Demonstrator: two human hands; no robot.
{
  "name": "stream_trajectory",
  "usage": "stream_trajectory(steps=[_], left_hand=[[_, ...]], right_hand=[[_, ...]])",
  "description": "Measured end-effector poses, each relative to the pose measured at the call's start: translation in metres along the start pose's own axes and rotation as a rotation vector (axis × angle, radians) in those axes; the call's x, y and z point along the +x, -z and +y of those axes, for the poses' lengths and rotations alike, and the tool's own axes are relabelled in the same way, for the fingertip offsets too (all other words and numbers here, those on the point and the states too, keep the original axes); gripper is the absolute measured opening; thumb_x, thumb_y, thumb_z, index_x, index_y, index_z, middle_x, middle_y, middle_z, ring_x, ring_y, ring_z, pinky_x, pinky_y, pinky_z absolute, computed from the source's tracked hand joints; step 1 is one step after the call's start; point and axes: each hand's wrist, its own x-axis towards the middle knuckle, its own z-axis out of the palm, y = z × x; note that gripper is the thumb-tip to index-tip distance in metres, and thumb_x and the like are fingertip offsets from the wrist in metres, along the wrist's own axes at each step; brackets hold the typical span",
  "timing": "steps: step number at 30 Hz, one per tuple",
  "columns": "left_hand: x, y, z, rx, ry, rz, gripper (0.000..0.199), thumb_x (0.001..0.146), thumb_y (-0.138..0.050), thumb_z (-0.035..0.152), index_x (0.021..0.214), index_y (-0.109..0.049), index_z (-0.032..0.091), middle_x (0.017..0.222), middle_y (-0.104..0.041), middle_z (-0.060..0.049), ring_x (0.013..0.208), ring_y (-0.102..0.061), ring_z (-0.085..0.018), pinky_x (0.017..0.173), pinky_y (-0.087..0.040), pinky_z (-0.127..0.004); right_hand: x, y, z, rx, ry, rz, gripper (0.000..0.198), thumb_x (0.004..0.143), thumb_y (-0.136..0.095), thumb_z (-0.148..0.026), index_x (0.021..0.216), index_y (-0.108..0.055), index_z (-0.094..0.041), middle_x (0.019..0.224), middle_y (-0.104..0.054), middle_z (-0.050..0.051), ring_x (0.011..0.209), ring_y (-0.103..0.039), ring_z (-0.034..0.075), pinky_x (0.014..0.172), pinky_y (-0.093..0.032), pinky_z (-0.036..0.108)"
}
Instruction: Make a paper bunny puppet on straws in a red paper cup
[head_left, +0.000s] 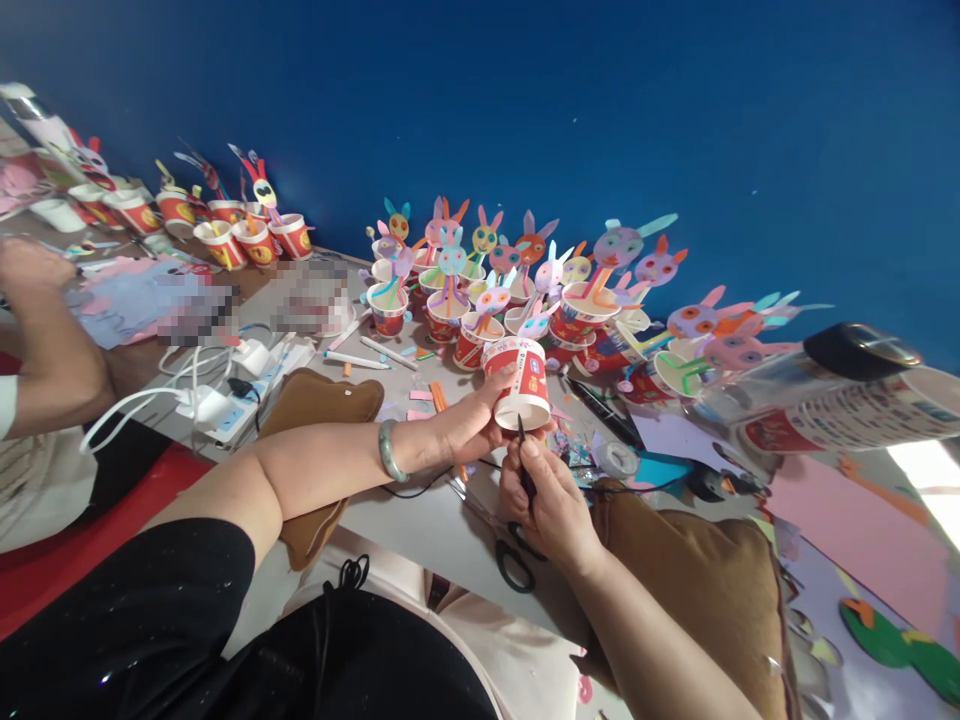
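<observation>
My left hand is closed round a red and white paper cup, which is tilted so that its white base faces me. In my right hand is a slim dark pointed tool. Its tip is at the lower edge of the cup's base; whether it is a pen or a blade I cannot tell. Black-handled scissors lie just below my right hand. Behind the held cup stand several paper cups with paper rabbit heads rising from them.
A power strip with white plugs and cables lies to the left. Brown cushions rest at the table edge. A clear bottle and stacked cups lie at right, near pink paper. Another person's arm is at far left.
</observation>
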Motion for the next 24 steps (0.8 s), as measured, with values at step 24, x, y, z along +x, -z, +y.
stream_trajectory(steps=[24], left_hand=[[-0.009,-0.006,0.003,0.014,-0.007,0.033,0.053,0.078,-0.070,0.069,0.088,-0.069,0.017,0.085,-0.072,-0.011,0.080,-0.066,-0.020,0.082,-0.051,-0.033]], right_hand=[[-0.004,-0.004,-0.003,0.060,-0.029,-0.014,0.047,0.086,-0.068,-0.064,0.078,-0.048,-0.022,0.048,-0.042,-0.010,0.035,-0.022,0.003,0.034,-0.019,0.017]])
